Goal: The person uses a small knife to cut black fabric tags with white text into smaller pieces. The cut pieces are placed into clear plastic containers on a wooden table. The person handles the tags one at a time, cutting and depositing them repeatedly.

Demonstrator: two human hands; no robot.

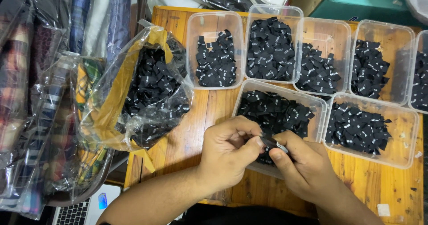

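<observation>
My left hand [227, 151] and my right hand [303, 167] meet over the near edge of a clear plastic tub [321, 101] of small black fabric labels. Both pinch the same small black label [271, 142] between thumbs and fingertips. The label has white print that is too small to make out. Behind the tub stand more clear tubs [215, 17] filled with the same black labels. An open clear plastic bag [147, 89] heaped with black labels lies to the left of my hands on the wooden table [191, 136].
Bagged checked and striped garments [31, 100] are piled at the left. A laptop corner [87, 209] shows at the bottom left. A green cardboard box [365, 0] stands at the back right. Another tub [403, 136] of labels sits right of my hands.
</observation>
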